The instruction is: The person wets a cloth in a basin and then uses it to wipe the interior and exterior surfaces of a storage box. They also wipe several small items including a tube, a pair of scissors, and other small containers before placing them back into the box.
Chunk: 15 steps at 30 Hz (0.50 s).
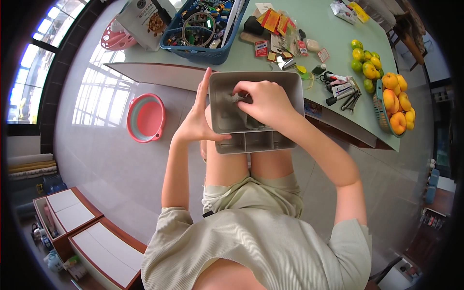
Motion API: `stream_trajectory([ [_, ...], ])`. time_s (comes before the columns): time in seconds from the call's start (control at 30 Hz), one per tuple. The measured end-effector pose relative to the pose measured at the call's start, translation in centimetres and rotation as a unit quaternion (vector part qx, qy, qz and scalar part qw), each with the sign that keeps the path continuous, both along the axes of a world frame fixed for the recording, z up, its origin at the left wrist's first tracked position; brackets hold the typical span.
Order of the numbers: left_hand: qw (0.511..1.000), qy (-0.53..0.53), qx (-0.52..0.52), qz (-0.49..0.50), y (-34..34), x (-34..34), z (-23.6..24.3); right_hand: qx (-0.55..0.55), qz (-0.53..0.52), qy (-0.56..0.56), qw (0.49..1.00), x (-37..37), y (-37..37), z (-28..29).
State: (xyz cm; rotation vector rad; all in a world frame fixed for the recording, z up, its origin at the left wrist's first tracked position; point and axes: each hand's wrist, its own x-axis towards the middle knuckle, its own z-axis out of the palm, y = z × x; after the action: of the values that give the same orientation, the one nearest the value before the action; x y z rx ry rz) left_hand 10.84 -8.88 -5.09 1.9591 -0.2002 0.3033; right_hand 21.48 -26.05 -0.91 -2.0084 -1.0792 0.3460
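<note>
A grey compartmented plastic box rests on my knees, its far end against the table edge. My left hand lies flat against the box's left wall, fingers straight and pointing away from me, thumb under the near corner. Inside the box's large compartment, my right hand is closed over a crumpled grey cloth. The small compartments at the near end hold nothing that I can see.
The pale green table carries a blue basket of cables and odds, small packets, markers and tools, loose limes and a basket of oranges. A pink collapsible basin sits on the floor at left.
</note>
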Motion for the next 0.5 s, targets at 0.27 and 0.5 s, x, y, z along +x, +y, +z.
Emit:
stream_trajectory([
  [0.27, 1.000, 0.010, -0.019, 0.008, -0.4, -0.3, 0.3, -0.107, 0.101, -0.392, 0.908, 0.6, 3.4, -4.4],
  [0.5, 1.000, 0.000, -0.023, 0.021, -0.4, -0.4, -0.4, -0.088, 0.203, -0.250, 0.943, 0.8, 3.2, -4.0],
])
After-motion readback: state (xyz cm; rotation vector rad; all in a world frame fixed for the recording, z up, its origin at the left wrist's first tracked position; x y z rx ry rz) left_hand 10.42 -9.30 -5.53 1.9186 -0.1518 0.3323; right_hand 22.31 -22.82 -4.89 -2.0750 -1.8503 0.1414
